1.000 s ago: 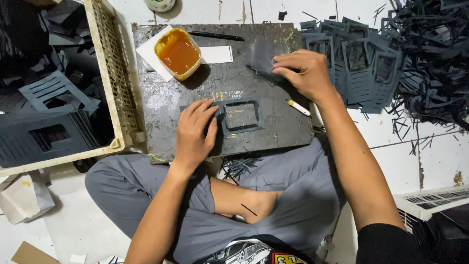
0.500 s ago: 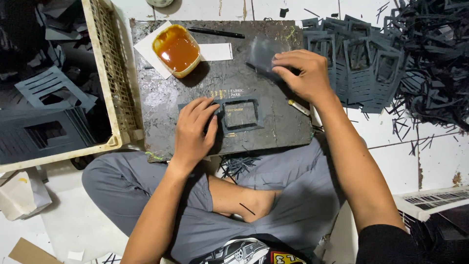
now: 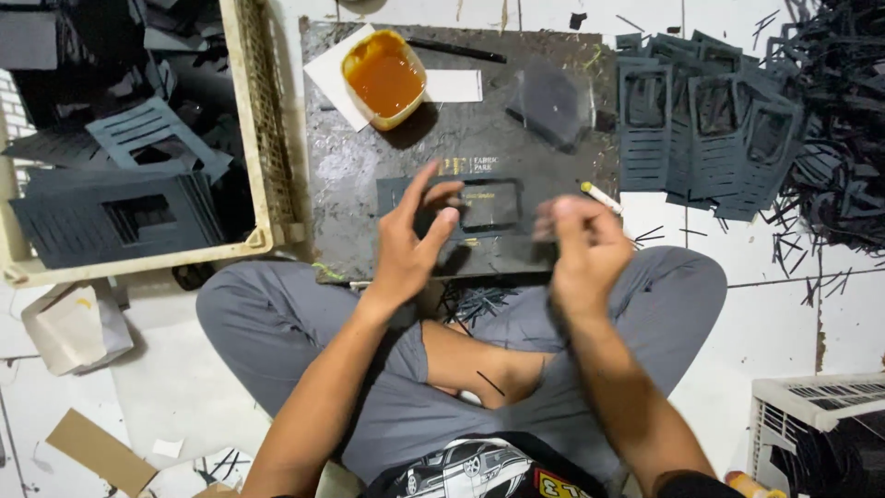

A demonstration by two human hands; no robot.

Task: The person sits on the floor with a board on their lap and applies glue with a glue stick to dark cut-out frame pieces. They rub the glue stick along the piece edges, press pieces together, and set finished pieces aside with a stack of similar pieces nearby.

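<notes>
— What do we have under the hands?

— A dark cut-out card (image 3: 489, 207) with a window in its middle, lying flat on the black work board (image 3: 369, 175) across our lap. Our left hand (image 3: 413, 242) rests on the card's left end, fingers spread loosely, thumb and forefinger apart, gripping nothing that we can make out.

— And the right hand (image 3: 583, 251)?

— It hangs at the card's right end, blurred. The fingers look curled together, yet we cannot tell whether they pinch anything or touch the card at all.

— What else lies on the board?

— At the far edge a yellow tub (image 3: 383, 78) of amber glue stands on a white sheet of paper (image 3: 456, 86). A thin black stick (image 3: 456, 49) lies just behind it. To the right sits a clear plastic piece (image 3: 551, 100) over a dark shape. A small white stub (image 3: 601, 196) lies just off the board's right edge, near our right hand.

— And around the board?

— On the right a row of dark cut-out cards (image 3: 701, 129) overlaps on the white tiled floor, with a heap of black offcuts (image 3: 834, 120) beyond it. On the left a cream crate (image 3: 249, 138) holds more dark cards. Crumpled paper (image 3: 74, 323) lies on the floor below the crate, and a white slatted crate (image 3: 816, 406) shows at the lower right.
</notes>
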